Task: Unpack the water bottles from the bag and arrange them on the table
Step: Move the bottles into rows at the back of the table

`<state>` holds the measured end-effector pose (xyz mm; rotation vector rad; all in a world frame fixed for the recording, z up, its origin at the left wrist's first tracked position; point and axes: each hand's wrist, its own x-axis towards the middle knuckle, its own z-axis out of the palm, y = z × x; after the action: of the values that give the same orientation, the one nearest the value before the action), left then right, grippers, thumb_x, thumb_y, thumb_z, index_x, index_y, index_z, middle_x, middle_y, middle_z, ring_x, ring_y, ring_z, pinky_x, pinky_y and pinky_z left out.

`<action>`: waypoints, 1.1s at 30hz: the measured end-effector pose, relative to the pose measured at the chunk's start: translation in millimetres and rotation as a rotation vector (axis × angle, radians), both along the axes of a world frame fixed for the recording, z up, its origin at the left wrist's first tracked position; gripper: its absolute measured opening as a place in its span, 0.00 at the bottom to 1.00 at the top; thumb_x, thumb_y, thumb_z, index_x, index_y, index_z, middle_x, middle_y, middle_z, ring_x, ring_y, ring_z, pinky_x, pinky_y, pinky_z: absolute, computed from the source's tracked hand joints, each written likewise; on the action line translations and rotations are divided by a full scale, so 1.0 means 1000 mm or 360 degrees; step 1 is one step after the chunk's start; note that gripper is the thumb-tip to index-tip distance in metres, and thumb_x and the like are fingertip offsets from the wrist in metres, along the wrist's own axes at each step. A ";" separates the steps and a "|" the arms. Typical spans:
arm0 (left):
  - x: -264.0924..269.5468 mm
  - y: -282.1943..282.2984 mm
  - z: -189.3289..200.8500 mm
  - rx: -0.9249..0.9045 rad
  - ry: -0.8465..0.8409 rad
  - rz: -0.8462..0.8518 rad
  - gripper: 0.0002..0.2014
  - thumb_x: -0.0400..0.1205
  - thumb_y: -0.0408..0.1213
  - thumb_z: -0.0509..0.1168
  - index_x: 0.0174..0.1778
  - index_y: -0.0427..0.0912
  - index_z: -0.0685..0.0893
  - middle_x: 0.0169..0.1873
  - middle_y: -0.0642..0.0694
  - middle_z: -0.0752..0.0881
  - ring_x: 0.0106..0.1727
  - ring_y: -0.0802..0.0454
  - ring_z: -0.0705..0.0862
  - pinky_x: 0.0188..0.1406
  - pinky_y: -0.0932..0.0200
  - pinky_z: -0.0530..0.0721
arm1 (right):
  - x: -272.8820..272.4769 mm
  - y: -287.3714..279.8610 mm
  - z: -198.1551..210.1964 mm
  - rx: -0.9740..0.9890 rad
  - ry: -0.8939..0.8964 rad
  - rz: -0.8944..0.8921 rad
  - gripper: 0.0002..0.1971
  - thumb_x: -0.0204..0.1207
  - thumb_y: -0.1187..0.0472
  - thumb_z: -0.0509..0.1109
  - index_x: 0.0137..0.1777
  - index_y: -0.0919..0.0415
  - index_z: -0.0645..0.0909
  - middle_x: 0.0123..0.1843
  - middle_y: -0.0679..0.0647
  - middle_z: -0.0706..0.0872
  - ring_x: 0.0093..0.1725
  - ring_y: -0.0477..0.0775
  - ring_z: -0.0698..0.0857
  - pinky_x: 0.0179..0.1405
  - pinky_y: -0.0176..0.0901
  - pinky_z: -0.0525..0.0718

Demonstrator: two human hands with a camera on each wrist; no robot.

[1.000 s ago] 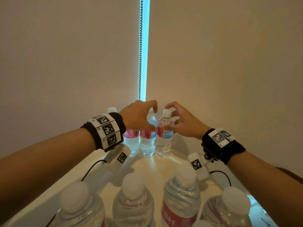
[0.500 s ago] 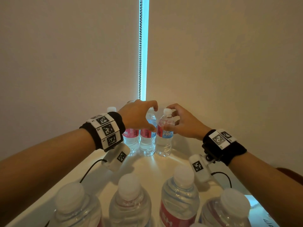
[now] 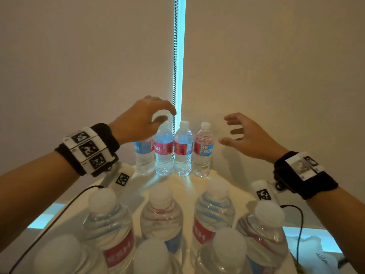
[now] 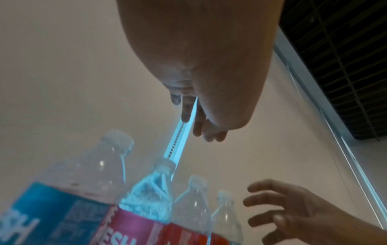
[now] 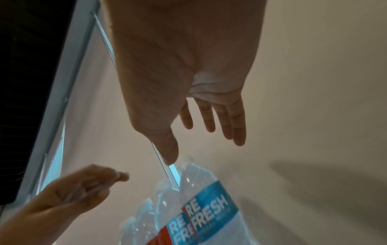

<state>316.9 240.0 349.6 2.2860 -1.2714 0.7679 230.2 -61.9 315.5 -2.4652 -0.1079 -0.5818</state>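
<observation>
Four bottles (image 3: 173, 149) upright in tight row at far end of bench (image 3: 183, 186), below blind chain (image 3: 175, 56). Left hand (image 3: 138, 123) above row's left end, fingers loosely curled, holding nothing. Right hand (image 3: 250, 135) right of row, fingers spread wide, not touching. More bottles (image 3: 162, 214) near bench's front.
</observation>
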 end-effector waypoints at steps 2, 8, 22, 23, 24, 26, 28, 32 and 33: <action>-0.015 0.021 0.008 -0.0080 -0.0007 0.0004 0.13 0.84 0.26 0.67 0.60 0.44 0.88 0.56 0.48 0.90 0.53 0.57 0.83 0.61 0.65 0.75 | -0.019 -0.007 0.007 -0.0035 -0.0018 -0.0003 0.30 0.73 0.50 0.80 0.73 0.48 0.74 0.73 0.50 0.79 0.64 0.52 0.84 0.56 0.47 0.88; -0.076 0.081 0.015 -0.0298 0.0418 -0.0109 0.09 0.81 0.34 0.69 0.57 0.41 0.87 0.47 0.49 0.94 0.54 0.62 0.91 0.60 0.69 0.84 | -0.087 -0.015 0.023 0.0122 -0.0084 0.0278 0.19 0.72 0.52 0.79 0.62 0.50 0.82 0.64 0.48 0.87 0.59 0.51 0.90 0.59 0.53 0.91; -0.150 0.117 -0.040 -0.0135 0.1464 -0.0566 0.16 0.80 0.28 0.69 0.64 0.37 0.87 0.62 0.34 0.89 0.64 0.34 0.86 0.63 0.41 0.87 | -0.103 0.056 0.028 0.0026 0.0646 0.1306 0.21 0.77 0.69 0.73 0.70 0.65 0.81 0.68 0.62 0.87 0.68 0.65 0.86 0.68 0.61 0.85; -0.151 0.117 -0.041 -0.0151 0.1452 -0.0564 0.15 0.80 0.30 0.70 0.63 0.36 0.87 0.61 0.33 0.89 0.64 0.32 0.87 0.63 0.38 0.86 | -0.103 0.058 0.029 -0.0006 0.0647 0.1317 0.20 0.77 0.70 0.72 0.69 0.67 0.82 0.67 0.62 0.88 0.68 0.67 0.85 0.69 0.68 0.83; -0.153 0.118 -0.040 -0.0172 0.1451 -0.0566 0.14 0.80 0.32 0.70 0.63 0.36 0.88 0.61 0.32 0.89 0.63 0.31 0.87 0.63 0.37 0.86 | -0.102 0.059 0.030 -0.0024 0.0646 0.1323 0.19 0.78 0.69 0.72 0.69 0.68 0.82 0.67 0.62 0.88 0.68 0.68 0.85 0.69 0.73 0.81; -0.153 0.118 -0.041 -0.0227 0.1473 -0.0564 0.13 0.82 0.29 0.69 0.62 0.37 0.89 0.61 0.32 0.89 0.62 0.30 0.87 0.62 0.38 0.87 | -0.102 0.060 0.030 -0.0031 0.0640 0.1333 0.17 0.79 0.68 0.72 0.68 0.69 0.83 0.66 0.60 0.89 0.66 0.70 0.86 0.66 0.78 0.81; -0.152 0.121 -0.042 -0.0259 0.1449 -0.0545 0.13 0.81 0.27 0.68 0.60 0.38 0.89 0.60 0.32 0.90 0.61 0.30 0.87 0.61 0.41 0.88 | -0.102 0.060 0.031 -0.0062 0.0608 0.1347 0.16 0.80 0.68 0.71 0.67 0.68 0.83 0.65 0.59 0.89 0.64 0.72 0.86 0.64 0.78 0.82; -0.148 0.122 -0.037 -0.0335 0.1369 -0.0478 0.14 0.79 0.42 0.75 0.57 0.41 0.91 0.57 0.34 0.91 0.58 0.35 0.90 0.56 0.43 0.89 | -0.101 0.060 0.035 -0.0077 0.0543 0.1313 0.17 0.79 0.62 0.71 0.67 0.64 0.85 0.64 0.53 0.91 0.62 0.69 0.89 0.63 0.62 0.88; -0.146 0.122 -0.034 -0.0364 0.1350 -0.0446 0.19 0.75 0.50 0.77 0.57 0.43 0.91 0.57 0.35 0.91 0.57 0.37 0.91 0.53 0.45 0.90 | -0.099 0.060 0.037 -0.0078 0.0539 0.1292 0.16 0.79 0.61 0.71 0.66 0.61 0.86 0.64 0.51 0.91 0.62 0.66 0.90 0.62 0.58 0.89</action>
<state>171.3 362.3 315.2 1.8462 -0.9798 -0.1607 131.0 -2.3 352.7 -2.2541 -0.9305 0.1884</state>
